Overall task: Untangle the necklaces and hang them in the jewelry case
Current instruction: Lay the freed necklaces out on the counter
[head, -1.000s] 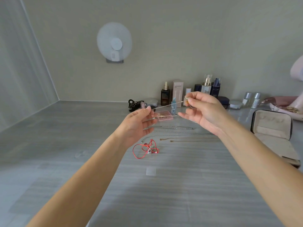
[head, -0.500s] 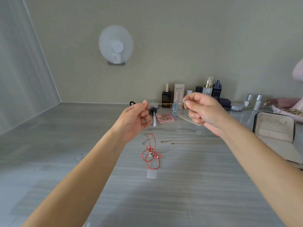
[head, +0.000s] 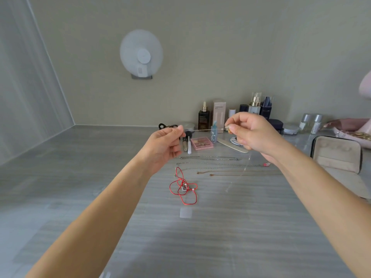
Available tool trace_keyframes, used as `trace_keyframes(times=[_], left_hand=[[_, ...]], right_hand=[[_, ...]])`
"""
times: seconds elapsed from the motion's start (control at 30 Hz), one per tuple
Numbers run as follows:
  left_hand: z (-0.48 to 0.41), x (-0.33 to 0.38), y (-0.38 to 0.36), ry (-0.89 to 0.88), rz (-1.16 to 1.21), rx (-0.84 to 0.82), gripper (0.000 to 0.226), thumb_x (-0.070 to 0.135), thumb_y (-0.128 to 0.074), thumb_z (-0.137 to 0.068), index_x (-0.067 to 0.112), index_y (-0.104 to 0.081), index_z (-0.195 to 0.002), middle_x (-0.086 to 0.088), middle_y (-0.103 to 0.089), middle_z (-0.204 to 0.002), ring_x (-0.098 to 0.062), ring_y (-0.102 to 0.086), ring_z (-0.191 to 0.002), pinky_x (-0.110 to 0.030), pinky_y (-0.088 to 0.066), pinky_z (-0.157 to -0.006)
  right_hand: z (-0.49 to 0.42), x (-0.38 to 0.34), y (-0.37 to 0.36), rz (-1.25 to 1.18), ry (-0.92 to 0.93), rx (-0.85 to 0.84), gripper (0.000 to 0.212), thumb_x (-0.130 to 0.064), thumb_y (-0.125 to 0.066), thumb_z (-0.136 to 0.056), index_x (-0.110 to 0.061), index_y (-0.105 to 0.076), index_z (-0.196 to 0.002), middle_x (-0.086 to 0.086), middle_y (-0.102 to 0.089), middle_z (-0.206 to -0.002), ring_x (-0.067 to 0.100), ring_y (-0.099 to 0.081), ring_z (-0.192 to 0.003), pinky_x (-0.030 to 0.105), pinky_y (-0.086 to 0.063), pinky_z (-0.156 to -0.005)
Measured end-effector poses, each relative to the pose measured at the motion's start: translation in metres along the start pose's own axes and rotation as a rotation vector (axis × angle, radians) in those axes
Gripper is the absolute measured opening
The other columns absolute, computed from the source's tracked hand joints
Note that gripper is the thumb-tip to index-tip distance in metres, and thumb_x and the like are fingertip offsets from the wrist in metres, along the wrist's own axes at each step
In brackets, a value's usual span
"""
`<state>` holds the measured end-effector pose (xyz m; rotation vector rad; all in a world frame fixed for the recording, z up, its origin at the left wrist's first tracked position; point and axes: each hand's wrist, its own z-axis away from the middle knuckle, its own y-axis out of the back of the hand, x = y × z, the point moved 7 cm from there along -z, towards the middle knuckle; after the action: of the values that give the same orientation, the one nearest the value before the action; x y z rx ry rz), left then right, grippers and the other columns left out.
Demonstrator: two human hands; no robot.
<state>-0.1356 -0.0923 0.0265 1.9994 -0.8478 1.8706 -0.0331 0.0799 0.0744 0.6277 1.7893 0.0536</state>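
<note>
Necklace (head: 204, 129) taut between left fingers (head: 178, 131), right fingers (head: 230, 125).

A dark blue bottle (head: 266, 110) appears to read "L'OREAL"; print on the other bottles and boxes is too small to read.

One person's two arms. The left forearm (head: 96, 213) and right forearm (head: 313, 189) are bare along their whole visible length. The left hand (head: 162, 146) and right hand (head: 256, 135) are bare too, with slim fingers.
</note>
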Motion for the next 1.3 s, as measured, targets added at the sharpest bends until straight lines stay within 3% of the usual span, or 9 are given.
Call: trace_keyframes(times=[0.1,0.23,0.37,0.47,0.57,0.7,0.83,1.0,1.3], left_hand=[[-0.001,-0.003,0.002,0.0,-0.096,-0.009,0.022,0.023,-0.052,-0.092,0.013,-0.058,-0.074,0.011,-0.033,-0.046,-0.009,-0.03,-0.046,-0.023,-0.036,-0.056],[-0.003,-0.022,0.002,0.063,-0.254,-0.066,0.014,0.02,-0.057,-0.089,0.013,-0.059,-0.077,0.007,-0.041,-0.053,-0.009,-0.038,-0.051,-0.02,-0.042,-0.053],[-0.003,-0.045,-0.009,0.116,-0.354,-0.116,0.014,0.015,-0.059,-0.088,0.013,-0.057,-0.075,0.001,-0.042,-0.06,-0.008,-0.04,-0.05,-0.021,-0.042,-0.054],[-0.002,-0.057,-0.021,0.145,-0.412,-0.17,0.01,0.017,-0.062,-0.087,0.014,-0.058,-0.078,0.003,-0.046,-0.06,-0.007,-0.043,-0.051,-0.021,-0.042,-0.056],[-0.001,-0.06,-0.036,0.153,-0.379,-0.2,0.003,0.018,-0.06,-0.088,0.016,-0.06,-0.086,0.002,-0.052,-0.065,-0.006,-0.046,-0.05,-0.017,-0.044,-0.053],[0.001,-0.049,-0.065,0.102,-0.328,-0.27,0.014,0.024,-0.053,-0.092,0.025,-0.063,-0.102,0.005,-0.053,-0.076,-0.005,-0.045,-0.054,-0.017,-0.043,-0.057],[0.002,-0.038,-0.087,0.071,-0.26,-0.328,0.02,0.028,-0.048,-0.094,0.023,-0.067,-0.095,0.007,-0.064,-0.097,-0.004,-0.046,-0.055,-0.015,-0.041,-0.056],[0.003,-0.035,-0.099,0.072,-0.188,-0.404,0.023,0.027,-0.045,-0.096,0.018,-0.065,-0.09,0.008,-0.066,-0.073,-0.003,-0.046,-0.049,-0.014,-0.038,-0.052],[-0.001,-0.035,-0.074,0.077,-0.243,-0.357,0.026,0.024,-0.046,-0.095,0.015,-0.063,-0.077,0.009,-0.055,-0.056,-0.004,-0.045,-0.045,-0.015,-0.037,-0.047]], right_hand=[[0.0,-0.002,0.003,0.037,0.011,0.011,0.023,-0.004,-0.051,-0.091,-0.021,-0.058,-0.077,-0.001,-0.052,-0.067,0.0,-0.035,-0.036,0.008,-0.027,-0.036],[-0.002,-0.005,0.002,0.024,0.009,-0.003,0.02,-0.005,-0.054,-0.089,-0.021,-0.062,-0.079,-0.004,-0.057,-0.065,0.004,-0.045,-0.043,0.014,-0.036,-0.04],[-0.008,-0.015,0.005,0.073,0.035,-0.018,0.02,-0.006,-0.054,-0.09,-0.022,-0.064,-0.081,-0.002,-0.062,-0.071,-0.002,-0.059,-0.051,0.016,-0.052,-0.057],[-0.011,-0.024,0.01,0.085,0.053,-0.017,0.022,-0.006,-0.053,-0.09,-0.021,-0.063,-0.078,0.002,-0.062,-0.068,-0.002,-0.062,-0.052,0.014,-0.054,-0.058],[-0.014,-0.031,0.013,0.075,0.066,-0.02,0.022,-0.005,-0.053,-0.091,-0.021,-0.063,-0.078,0.003,-0.061,-0.068,-0.001,-0.062,-0.053,0.015,-0.054,-0.059],[-0.016,-0.037,0.015,0.09,0.072,-0.018,0.022,-0.007,-0.054,-0.091,-0.021,-0.063,-0.077,0.001,-0.062,-0.067,-0.001,-0.062,-0.054,0.014,-0.053,-0.058],[-0.016,-0.037,0.018,0.107,0.057,0.011,0.021,-0.008,-0.054,-0.09,-0.022,-0.063,-0.077,-0.001,-0.062,-0.067,-0.001,-0.062,-0.054,0.013,-0.052,-0.056],[-0.01,-0.031,0.031,0.087,0.018,0.056,0.02,-0.008,-0.055,-0.09,-0.021,-0.064,-0.078,0.0,-0.063,-0.069,0.0,-0.062,-0.054,0.013,-0.052,-0.055],[0.004,-0.02,0.061,0.047,-0.04,0.165,0.017,-0.005,-0.054,-0.09,-0.017,-0.064,-0.081,0.0,-0.061,-0.071,-0.001,-0.061,-0.05,0.014,-0.051,-0.055]])
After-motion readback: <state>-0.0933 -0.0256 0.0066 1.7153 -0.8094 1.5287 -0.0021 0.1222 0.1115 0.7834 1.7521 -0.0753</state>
